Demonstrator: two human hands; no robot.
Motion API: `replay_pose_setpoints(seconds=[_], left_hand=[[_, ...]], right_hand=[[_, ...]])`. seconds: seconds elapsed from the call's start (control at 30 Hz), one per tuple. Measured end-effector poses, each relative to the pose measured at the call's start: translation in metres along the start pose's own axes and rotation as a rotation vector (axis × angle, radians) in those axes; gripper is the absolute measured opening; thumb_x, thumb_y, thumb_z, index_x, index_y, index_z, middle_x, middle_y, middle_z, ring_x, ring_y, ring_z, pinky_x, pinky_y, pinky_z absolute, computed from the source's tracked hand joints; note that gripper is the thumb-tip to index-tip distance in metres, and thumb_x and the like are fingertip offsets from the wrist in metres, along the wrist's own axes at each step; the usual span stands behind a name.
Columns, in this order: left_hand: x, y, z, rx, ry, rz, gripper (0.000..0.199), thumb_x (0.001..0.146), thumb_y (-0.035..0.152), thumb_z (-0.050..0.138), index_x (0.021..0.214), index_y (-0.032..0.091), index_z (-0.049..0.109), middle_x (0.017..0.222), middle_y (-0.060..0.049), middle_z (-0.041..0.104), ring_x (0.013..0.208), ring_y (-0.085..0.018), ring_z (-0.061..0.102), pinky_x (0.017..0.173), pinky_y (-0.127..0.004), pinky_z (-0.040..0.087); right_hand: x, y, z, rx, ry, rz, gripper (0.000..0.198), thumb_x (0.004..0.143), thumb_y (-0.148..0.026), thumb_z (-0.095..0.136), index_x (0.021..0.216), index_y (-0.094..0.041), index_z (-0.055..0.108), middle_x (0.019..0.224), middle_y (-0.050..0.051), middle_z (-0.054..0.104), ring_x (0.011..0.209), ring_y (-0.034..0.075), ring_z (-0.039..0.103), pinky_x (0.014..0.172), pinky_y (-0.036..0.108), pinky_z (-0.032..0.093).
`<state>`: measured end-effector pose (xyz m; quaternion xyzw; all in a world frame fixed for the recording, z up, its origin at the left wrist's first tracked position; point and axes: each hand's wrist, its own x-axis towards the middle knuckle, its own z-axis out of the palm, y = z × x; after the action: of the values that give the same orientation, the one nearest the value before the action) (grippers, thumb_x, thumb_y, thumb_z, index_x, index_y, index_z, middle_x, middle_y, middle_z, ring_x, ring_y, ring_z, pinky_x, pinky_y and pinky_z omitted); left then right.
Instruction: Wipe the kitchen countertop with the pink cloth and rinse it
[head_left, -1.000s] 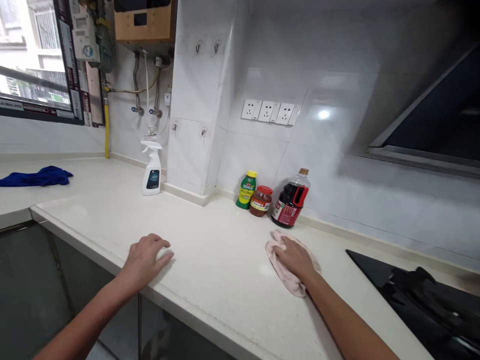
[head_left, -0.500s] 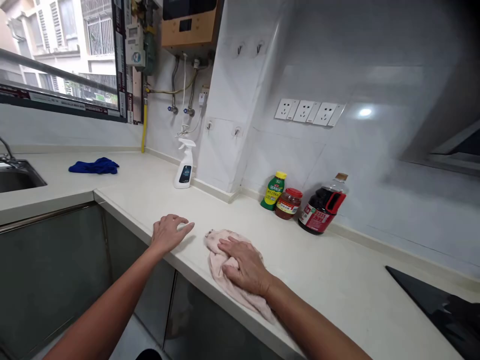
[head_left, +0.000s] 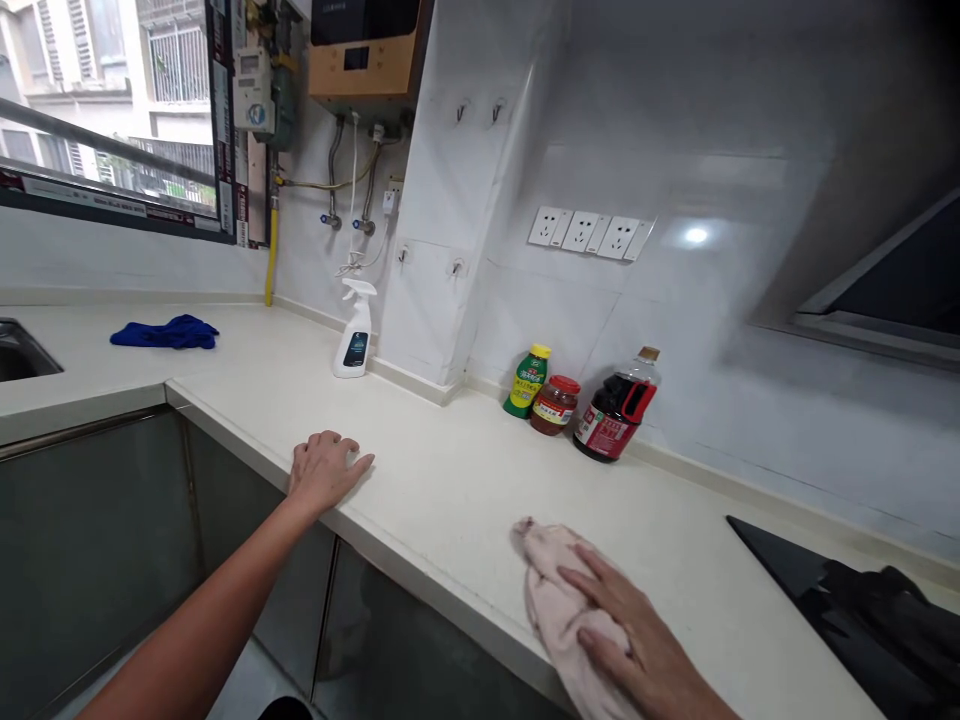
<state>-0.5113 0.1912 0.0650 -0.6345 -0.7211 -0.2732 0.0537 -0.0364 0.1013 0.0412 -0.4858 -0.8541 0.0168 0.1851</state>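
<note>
A crumpled pale pink cloth [head_left: 553, 590] lies on the cream countertop [head_left: 450, 475] near its front edge. My right hand [head_left: 626, 625] presses down on the cloth, fingers bent slightly over it, the thumb on its near side. Part of the cloth is hidden under the palm. Farther left, my left hand [head_left: 324, 470] rests at the counter's front edge, empty, with thumb and fingers apart.
Along the wall stand a white spray bottle [head_left: 354, 335], a green squeeze bottle [head_left: 527, 382], a red-lidded jar [head_left: 555, 405] and a dark sauce bottle [head_left: 616, 410]. A blue cloth [head_left: 166, 333] lies near the sink [head_left: 26, 350]. A black cooktop [head_left: 810, 580] is at right.
My right hand has slid the pink cloth to the right and nearer along the counter. My left hand stays at the edge, nearly still. The view has shifted slightly right.
</note>
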Motion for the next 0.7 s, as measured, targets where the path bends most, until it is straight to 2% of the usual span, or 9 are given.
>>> replay_pose_setpoints(seconds=[0.07, 0.17, 0.23, 0.33, 0.5, 0.6, 0.7], left_hand=[[0.0, 0.001, 0.0, -0.009, -0.002, -0.002, 0.046, 0.091, 0.057, 0.047, 0.111, 0.024, 0.073, 0.128, -0.014, 0.063, 0.125, -0.033, 0.051, 0.107, -0.05, 0.033], [-0.001, 0.004, -0.003, -0.041, 0.007, 0.001, 0.046, 0.091, 0.058, 0.048, 0.112, 0.025, 0.072, 0.128, -0.012, 0.065, 0.126, -0.032, 0.052, 0.107, -0.048, 0.034], [-0.003, 0.006, -0.006, -0.059, 0.021, 0.005, 0.045, 0.091, 0.058, 0.049, 0.111, 0.025, 0.072, 0.126, -0.011, 0.066, 0.124, -0.032, 0.054, 0.106, -0.047, 0.036], [-0.005, 0.007, -0.007, -0.082, 0.046, 0.013, 0.044, 0.092, 0.058, 0.05, 0.109, 0.025, 0.073, 0.123, -0.01, 0.068, 0.121, -0.031, 0.056, 0.103, -0.046, 0.038], [-0.004, 0.003, -0.002, -0.126, 0.089, 0.038, 0.039, 0.094, 0.055, 0.051, 0.105, 0.025, 0.073, 0.118, -0.008, 0.07, 0.116, -0.029, 0.059, 0.101, -0.045, 0.039], [-0.003, 0.0, 0.002, -0.152, 0.121, 0.017, 0.037, 0.096, 0.054, 0.051, 0.104, 0.026, 0.073, 0.116, -0.007, 0.071, 0.114, -0.028, 0.06, 0.099, -0.044, 0.04], [-0.002, -0.002, 0.005, -0.176, 0.152, 0.007, 0.037, 0.097, 0.054, 0.05, 0.105, 0.026, 0.072, 0.115, -0.006, 0.071, 0.113, -0.026, 0.06, 0.098, -0.044, 0.041]], right_hand=[[0.004, 0.026, -0.003, -0.036, 0.024, 0.124, 0.062, 0.092, -0.062, 0.046, 0.146, -0.031, 0.052, 0.163, 0.006, 0.029, 0.149, 0.033, 0.03, 0.118, 0.058, 0.034], [0.03, 0.056, 0.002, -0.075, 0.037, 0.208, 0.065, 0.091, -0.06, 0.044, 0.147, -0.027, 0.05, 0.162, 0.008, 0.033, 0.149, 0.032, 0.03, 0.119, 0.056, 0.032], [0.058, 0.065, 0.009, -0.09, 0.033, 0.209, 0.065, 0.092, -0.057, 0.043, 0.148, -0.024, 0.049, 0.16, 0.009, 0.036, 0.149, 0.03, 0.03, 0.121, 0.053, 0.029], [0.111, 0.064, 0.023, -0.102, 0.025, 0.192, 0.065, 0.093, -0.052, 0.04, 0.149, -0.02, 0.047, 0.159, 0.01, 0.039, 0.15, 0.027, 0.029, 0.123, 0.051, 0.024], [0.21, 0.03, 0.047, -0.073, 0.034, 0.188, 0.069, 0.091, -0.05, 0.04, 0.15, -0.012, 0.043, 0.157, 0.013, 0.04, 0.147, 0.029, 0.032, 0.122, 0.048, 0.025], [0.263, -0.005, 0.062, -0.039, 0.045, 0.157, 0.07, 0.091, -0.049, 0.042, 0.148, -0.008, 0.044, 0.154, 0.018, 0.044, 0.143, 0.032, 0.038, 0.119, 0.048, 0.03], [0.299, -0.05, 0.08, 0.002, 0.024, 0.047, 0.065, 0.09, -0.047, 0.045, 0.145, -0.012, 0.048, 0.151, 0.016, 0.048, 0.141, 0.032, 0.04, 0.116, 0.047, 0.032]])
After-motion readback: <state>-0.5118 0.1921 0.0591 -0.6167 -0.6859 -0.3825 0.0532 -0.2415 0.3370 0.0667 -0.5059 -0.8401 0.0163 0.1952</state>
